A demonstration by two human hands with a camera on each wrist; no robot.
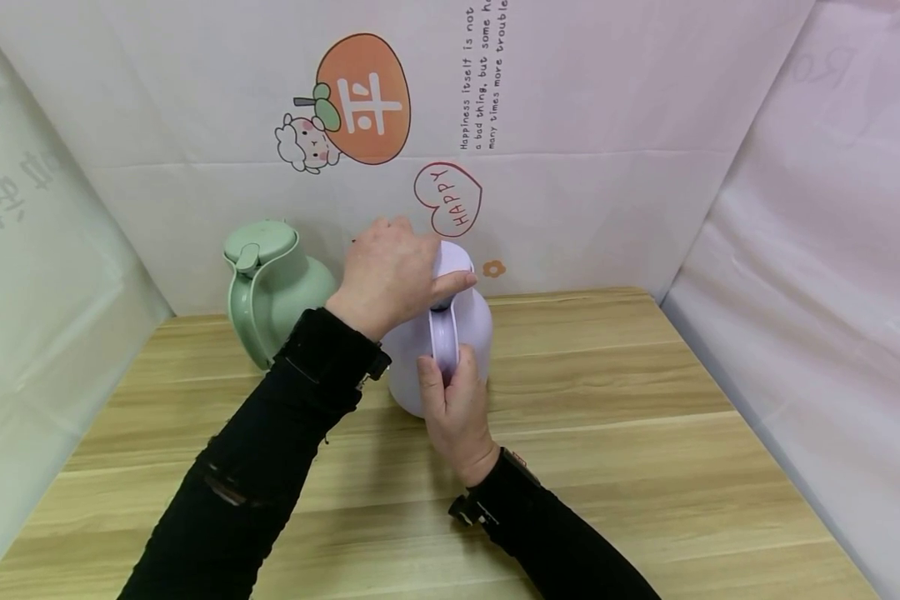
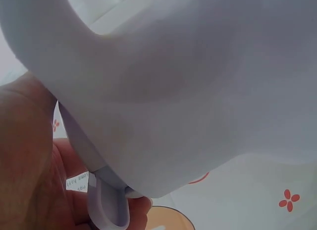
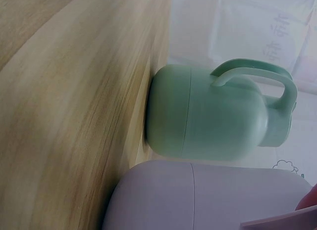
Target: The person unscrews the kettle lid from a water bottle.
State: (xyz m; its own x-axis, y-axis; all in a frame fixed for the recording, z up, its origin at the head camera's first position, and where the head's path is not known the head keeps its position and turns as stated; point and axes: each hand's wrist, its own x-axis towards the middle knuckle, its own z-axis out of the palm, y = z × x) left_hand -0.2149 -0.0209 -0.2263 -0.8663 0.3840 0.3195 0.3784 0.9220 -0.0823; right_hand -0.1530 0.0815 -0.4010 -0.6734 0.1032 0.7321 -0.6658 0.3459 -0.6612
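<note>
A lilac thermos jug (image 1: 479, 323) stands upright on the wooden table, its handle facing me. My left hand (image 1: 392, 271) grips its lid from the left, thumb laid across the top just above the handle. In the left wrist view, the jug's pale body (image 2: 188, 91) fills most of the picture, and fingers (image 2: 137, 210) curl round the lid and a protruding lip at its edge. Lower down, my right hand (image 1: 459, 417) holds the handle (image 1: 444, 342), thumb on one side and fingers on the other. Only a fingertip (image 3: 309, 198) of it shows in the right wrist view.
A green thermos jug (image 1: 300, 287) of similar shape stands to the left, close beside the lilac one, its lid down. Behind the wooden table (image 1: 585, 400) hangs a white printed cloth (image 1: 585, 167), with more cloth at both sides.
</note>
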